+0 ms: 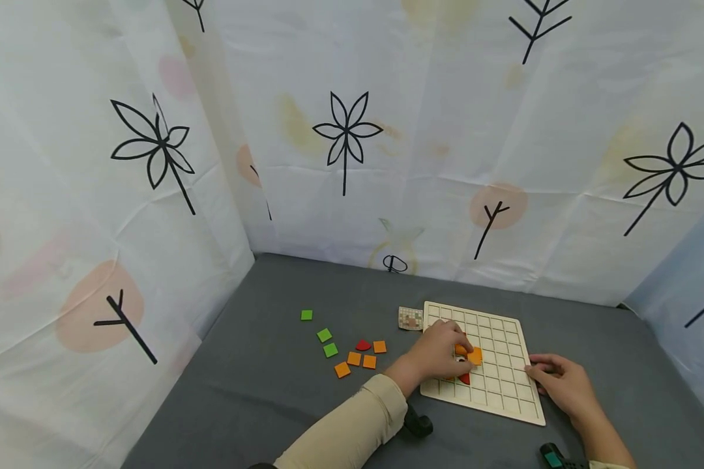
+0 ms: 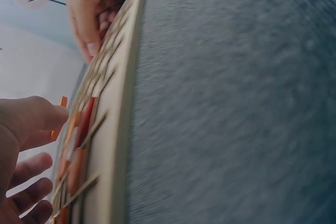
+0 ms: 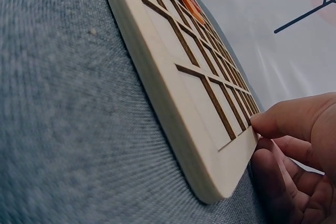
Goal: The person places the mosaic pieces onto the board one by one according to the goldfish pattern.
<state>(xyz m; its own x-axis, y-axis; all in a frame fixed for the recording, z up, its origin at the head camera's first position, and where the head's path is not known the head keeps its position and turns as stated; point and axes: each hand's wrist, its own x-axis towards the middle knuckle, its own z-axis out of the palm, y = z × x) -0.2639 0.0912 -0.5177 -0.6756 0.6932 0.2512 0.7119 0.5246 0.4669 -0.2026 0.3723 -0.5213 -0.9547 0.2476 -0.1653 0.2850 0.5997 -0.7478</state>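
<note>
A pale wooden board point(image 1: 504, 371) with a square grid lies on the grey table. The left hand point(image 1: 437, 352) is over the board's left part, its thumb and finger pinching an orange square tile point(image 1: 475, 356); in the left wrist view this tile point(image 2: 62, 103) is held just off the board. Orange and red pieces point(image 2: 85, 123) sit in the grid below that hand point(image 2: 23, 150), partly hidden by it in the head view. At the board's right edge, the right hand point(image 1: 566, 384) holds the rim between thumb and fingers, as the right wrist view shows point(image 3: 299, 150).
Left of the board lie several orange tiles point(image 1: 354, 358), a red piece point(image 1: 363, 345) and several green tiles point(image 1: 330, 350). A small patterned card point(image 1: 410, 318) touches or nears the board's upper left edge. A printed curtain point(image 1: 352, 221) stands behind the table.
</note>
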